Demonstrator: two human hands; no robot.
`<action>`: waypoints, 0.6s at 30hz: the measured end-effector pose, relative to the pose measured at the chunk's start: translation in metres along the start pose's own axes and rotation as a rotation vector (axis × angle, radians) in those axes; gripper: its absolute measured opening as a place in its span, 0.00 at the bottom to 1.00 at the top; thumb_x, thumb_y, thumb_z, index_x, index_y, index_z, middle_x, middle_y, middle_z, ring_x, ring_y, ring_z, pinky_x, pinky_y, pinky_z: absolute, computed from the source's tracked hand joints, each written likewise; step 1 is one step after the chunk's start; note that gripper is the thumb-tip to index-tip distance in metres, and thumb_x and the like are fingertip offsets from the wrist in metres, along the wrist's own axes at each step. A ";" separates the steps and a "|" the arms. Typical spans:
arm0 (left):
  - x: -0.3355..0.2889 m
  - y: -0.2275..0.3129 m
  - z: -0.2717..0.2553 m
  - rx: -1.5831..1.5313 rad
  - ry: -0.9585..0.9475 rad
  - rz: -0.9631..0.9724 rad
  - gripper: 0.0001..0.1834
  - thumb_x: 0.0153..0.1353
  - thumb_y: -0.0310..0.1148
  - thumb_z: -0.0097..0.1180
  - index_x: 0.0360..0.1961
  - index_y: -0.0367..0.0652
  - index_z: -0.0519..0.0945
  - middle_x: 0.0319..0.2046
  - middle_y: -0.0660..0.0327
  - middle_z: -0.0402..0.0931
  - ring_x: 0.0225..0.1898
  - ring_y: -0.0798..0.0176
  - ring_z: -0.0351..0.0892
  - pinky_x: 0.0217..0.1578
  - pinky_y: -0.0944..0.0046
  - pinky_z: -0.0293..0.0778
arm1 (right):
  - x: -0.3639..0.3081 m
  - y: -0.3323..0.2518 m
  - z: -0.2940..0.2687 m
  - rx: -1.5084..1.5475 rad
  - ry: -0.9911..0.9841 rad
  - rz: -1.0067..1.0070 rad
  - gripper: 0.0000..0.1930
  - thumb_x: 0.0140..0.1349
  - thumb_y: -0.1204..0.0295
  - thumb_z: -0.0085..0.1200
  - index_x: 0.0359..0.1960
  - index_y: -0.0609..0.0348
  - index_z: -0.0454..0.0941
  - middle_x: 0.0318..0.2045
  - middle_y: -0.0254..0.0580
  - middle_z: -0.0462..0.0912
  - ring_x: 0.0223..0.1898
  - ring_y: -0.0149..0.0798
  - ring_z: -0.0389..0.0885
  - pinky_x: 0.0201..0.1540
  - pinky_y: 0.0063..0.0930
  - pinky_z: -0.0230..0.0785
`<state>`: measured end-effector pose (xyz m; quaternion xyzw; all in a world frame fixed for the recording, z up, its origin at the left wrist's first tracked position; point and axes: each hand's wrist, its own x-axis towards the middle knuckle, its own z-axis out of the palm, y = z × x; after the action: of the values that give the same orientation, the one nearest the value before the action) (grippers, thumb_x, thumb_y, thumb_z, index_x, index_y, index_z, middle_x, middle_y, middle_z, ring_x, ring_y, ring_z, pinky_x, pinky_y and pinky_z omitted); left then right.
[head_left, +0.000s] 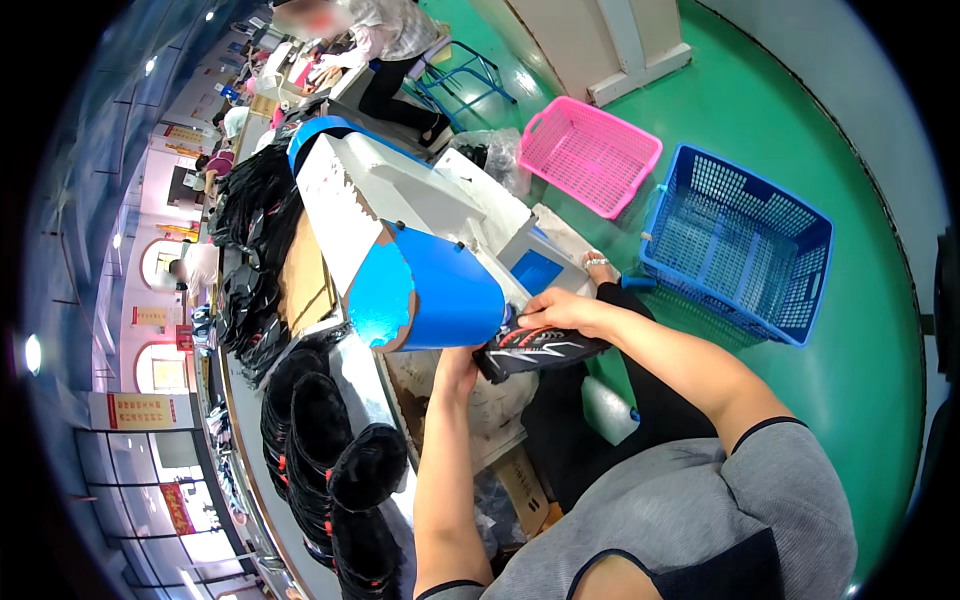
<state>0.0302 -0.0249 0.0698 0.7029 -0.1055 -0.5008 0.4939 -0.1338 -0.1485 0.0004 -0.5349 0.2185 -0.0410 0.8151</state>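
A black shoe upper (535,352) with red and white markings lies at the near end of a machine with a blue and white housing (450,290). My right hand (553,309) pinches its upper edge, close to the blue head of the machine. At the other end of the upper, my left hand (459,368) reaches in beneath the blue head. The fingers of that hand are hidden, so its grip does not show.
Black shoe uppers (335,440) stand stacked on the bench to my left, with a heap of black pieces (255,250) farther along. A pink basket (592,155) and a blue crate (738,240) stand on the green floor at right. Another person (390,40) sits working farther off.
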 end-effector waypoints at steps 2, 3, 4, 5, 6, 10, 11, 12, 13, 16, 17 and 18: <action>-0.008 0.014 0.019 0.085 -0.032 -0.021 0.18 0.58 0.29 0.53 0.51 0.42 0.72 0.46 0.60 0.72 0.47 0.63 0.71 0.48 0.63 0.68 | -0.006 0.010 -0.006 0.175 0.025 -0.015 0.14 0.58 0.65 0.59 0.37 0.65 0.81 0.29 0.35 0.80 0.30 0.27 0.75 0.33 0.21 0.65; -0.013 0.013 0.024 0.119 -0.012 -0.007 0.18 0.58 0.29 0.53 0.51 0.42 0.72 0.46 0.60 0.72 0.48 0.63 0.71 0.49 0.63 0.67 | -0.009 0.018 -0.008 0.228 0.018 -0.012 0.13 0.58 0.65 0.59 0.36 0.64 0.81 0.28 0.34 0.80 0.30 0.26 0.75 0.33 0.21 0.65; -0.016 0.013 0.029 0.148 0.008 0.015 0.18 0.58 0.29 0.53 0.51 0.42 0.72 0.47 0.60 0.72 0.48 0.64 0.70 0.49 0.64 0.66 | -0.011 0.022 -0.009 0.273 0.010 -0.015 0.12 0.58 0.65 0.59 0.35 0.63 0.81 0.28 0.33 0.80 0.30 0.25 0.75 0.33 0.20 0.65; -0.018 0.010 0.031 0.177 0.029 0.036 0.18 0.59 0.29 0.53 0.52 0.42 0.72 0.48 0.60 0.71 0.49 0.64 0.70 0.50 0.65 0.66 | -0.013 0.026 -0.008 0.318 0.000 -0.016 0.12 0.58 0.65 0.59 0.34 0.63 0.81 0.27 0.32 0.80 0.30 0.25 0.74 0.33 0.20 0.65; -0.013 -0.003 0.023 0.241 0.033 0.097 0.18 0.61 0.27 0.51 0.54 0.40 0.71 0.51 0.59 0.69 0.52 0.65 0.68 0.53 0.67 0.63 | -0.014 0.029 -0.007 0.302 0.037 -0.026 0.11 0.58 0.65 0.59 0.32 0.62 0.81 0.26 0.30 0.79 0.29 0.24 0.74 0.32 0.18 0.64; -0.021 -0.032 0.014 0.014 0.043 0.272 0.23 0.61 0.23 0.52 0.57 0.40 0.64 0.51 0.62 0.67 0.53 0.66 0.66 0.55 0.66 0.61 | -0.008 0.019 -0.010 0.173 0.046 -0.025 0.12 0.58 0.65 0.59 0.31 0.63 0.81 0.25 0.31 0.79 0.28 0.25 0.74 0.31 0.21 0.64; -0.029 -0.031 0.015 -0.070 0.002 0.361 0.27 0.62 0.25 0.51 0.61 0.43 0.58 0.53 0.62 0.65 0.54 0.65 0.65 0.56 0.65 0.60 | -0.005 0.010 -0.006 0.032 0.076 0.000 0.12 0.58 0.65 0.58 0.31 0.64 0.81 0.25 0.32 0.78 0.27 0.27 0.73 0.32 0.24 0.64; -0.033 -0.038 0.016 -0.114 0.079 0.412 0.29 0.62 0.25 0.52 0.62 0.45 0.56 0.51 0.63 0.66 0.54 0.66 0.65 0.56 0.64 0.60 | -0.005 0.006 -0.002 -0.032 0.076 -0.042 0.12 0.58 0.65 0.58 0.30 0.64 0.80 0.24 0.32 0.78 0.27 0.26 0.73 0.32 0.24 0.64; -0.038 -0.046 0.015 -0.160 0.162 0.471 0.30 0.62 0.26 0.52 0.63 0.47 0.54 0.50 0.64 0.66 0.53 0.66 0.65 0.56 0.63 0.59 | -0.007 0.002 0.003 -0.102 0.069 -0.089 0.13 0.58 0.64 0.57 0.28 0.64 0.80 0.24 0.32 0.78 0.27 0.26 0.72 0.32 0.25 0.64; -0.055 -0.101 -0.048 -0.612 -0.044 0.342 0.28 0.65 0.43 0.51 0.62 0.50 0.58 0.42 0.67 0.69 0.51 0.63 0.68 0.56 0.57 0.61 | -0.017 0.003 0.018 -0.184 -0.236 -0.222 0.11 0.61 0.66 0.54 0.28 0.63 0.76 0.22 0.30 0.76 0.26 0.24 0.70 0.33 0.25 0.64; -0.071 -0.113 -0.061 -0.802 -0.069 0.182 0.30 0.62 0.56 0.48 0.60 0.51 0.65 0.46 0.66 0.72 0.52 0.61 0.69 0.54 0.53 0.66 | -0.031 0.000 0.022 -0.191 -0.304 -0.250 0.11 0.62 0.67 0.53 0.29 0.63 0.75 0.23 0.30 0.76 0.26 0.24 0.69 0.33 0.25 0.64; -0.092 -0.108 -0.054 -0.785 -0.117 0.035 0.31 0.60 0.58 0.49 0.57 0.50 0.68 0.49 0.65 0.73 0.53 0.61 0.70 0.53 0.50 0.67 | -0.040 0.004 0.025 -0.264 -0.306 -0.331 0.11 0.62 0.66 0.53 0.30 0.63 0.75 0.23 0.31 0.76 0.27 0.25 0.69 0.35 0.25 0.64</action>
<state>-0.0078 0.1194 0.0391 0.4290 0.0541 -0.5339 0.7267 -0.1600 -0.1133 0.0179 -0.6650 0.0055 -0.0636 0.7441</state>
